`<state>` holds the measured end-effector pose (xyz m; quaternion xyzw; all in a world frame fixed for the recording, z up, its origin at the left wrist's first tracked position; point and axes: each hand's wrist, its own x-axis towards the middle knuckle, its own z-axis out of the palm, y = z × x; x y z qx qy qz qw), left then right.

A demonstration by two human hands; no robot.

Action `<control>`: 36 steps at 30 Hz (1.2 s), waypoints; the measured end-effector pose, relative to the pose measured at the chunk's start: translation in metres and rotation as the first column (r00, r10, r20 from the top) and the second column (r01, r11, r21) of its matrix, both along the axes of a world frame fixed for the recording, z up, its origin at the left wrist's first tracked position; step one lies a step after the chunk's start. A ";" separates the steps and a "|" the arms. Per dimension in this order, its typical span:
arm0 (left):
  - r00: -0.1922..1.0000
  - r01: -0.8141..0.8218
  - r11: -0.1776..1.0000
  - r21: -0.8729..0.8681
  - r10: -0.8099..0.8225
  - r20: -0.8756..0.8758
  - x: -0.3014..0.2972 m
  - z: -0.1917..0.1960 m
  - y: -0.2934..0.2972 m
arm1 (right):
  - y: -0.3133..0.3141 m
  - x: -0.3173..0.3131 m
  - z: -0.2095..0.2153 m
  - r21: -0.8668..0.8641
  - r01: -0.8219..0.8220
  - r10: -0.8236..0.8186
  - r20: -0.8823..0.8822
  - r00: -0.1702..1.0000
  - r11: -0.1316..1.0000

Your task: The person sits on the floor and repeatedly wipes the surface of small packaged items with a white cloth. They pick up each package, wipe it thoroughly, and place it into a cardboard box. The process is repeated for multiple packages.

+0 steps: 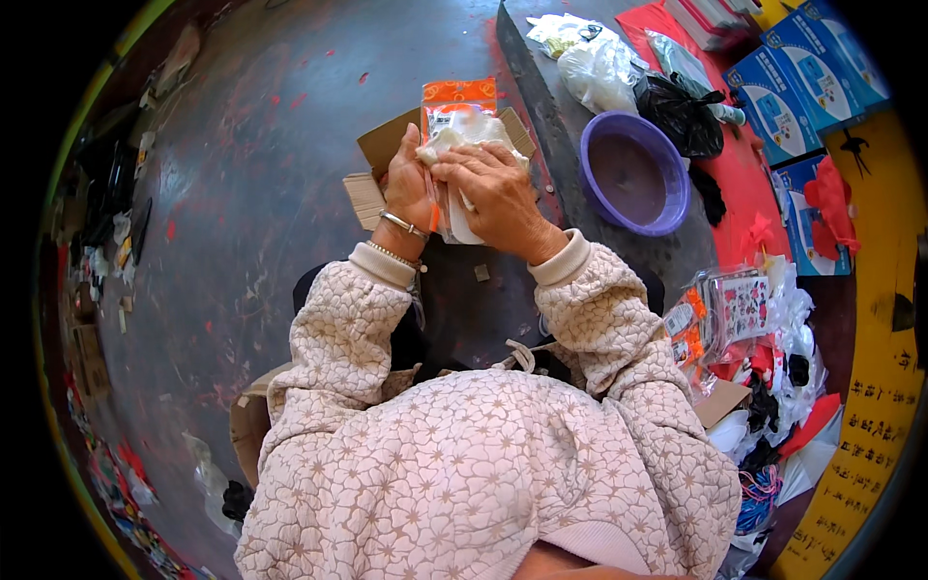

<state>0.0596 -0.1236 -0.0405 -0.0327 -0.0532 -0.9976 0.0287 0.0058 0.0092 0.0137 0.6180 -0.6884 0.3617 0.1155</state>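
My left hand (408, 186), with a bracelet and beads at the wrist, stands on edge along the left side of a clear plastic packet (464, 224) with orange edging, holding it. Over the packet, my right hand (493, 193) has its fingers bent on a crumpled white cloth (454, 142). Much of the packet is hidden under that hand and the cloth. Just beyond lies an orange-topped packet (459, 92), above an opened cardboard box (390, 140) with spread flaps.
At right, a purple basin (684, 184) of murky liquid stands on a raised grey ledge. Near it are a black plastic bag (681, 114), a clear bag (597, 75) and blue boxes (778, 106). Packets and plastic scraps (744, 300) heap up at lower right. Debris (121, 242) lines the left.
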 end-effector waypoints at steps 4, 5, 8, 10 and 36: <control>0.977 -0.030 0.992 -0.124 0.056 0.208 -0.001 -0.004 -0.008 | 0.008 0.008 0.008 0.032 -0.087 0.083 0.116 0.990 0.996; 0.972 -0.002 0.994 -0.110 0.027 0.232 0.000 -0.008 -0.014 | 0.011 0.010 0.009 0.051 -0.113 0.106 0.118 0.987 0.992; 0.872 -0.003 0.980 -0.200 0.100 0.478 -0.002 0.004 -0.010 | 0.022 0.015 0.012 0.095 -0.193 0.180 0.129 0.975 0.977; 0.891 -0.044 0.982 -0.184 0.122 0.437 0.000 0.005 -0.019 | 0.023 0.022 0.006 0.034 -0.210 0.208 0.063 0.976 0.977; 0.975 0.220 0.959 -0.180 -0.214 0.055 0.012 0.027 0.026 | 0.028 -0.097 -0.028 -0.100 0.498 -0.171 0.866 0.470 0.862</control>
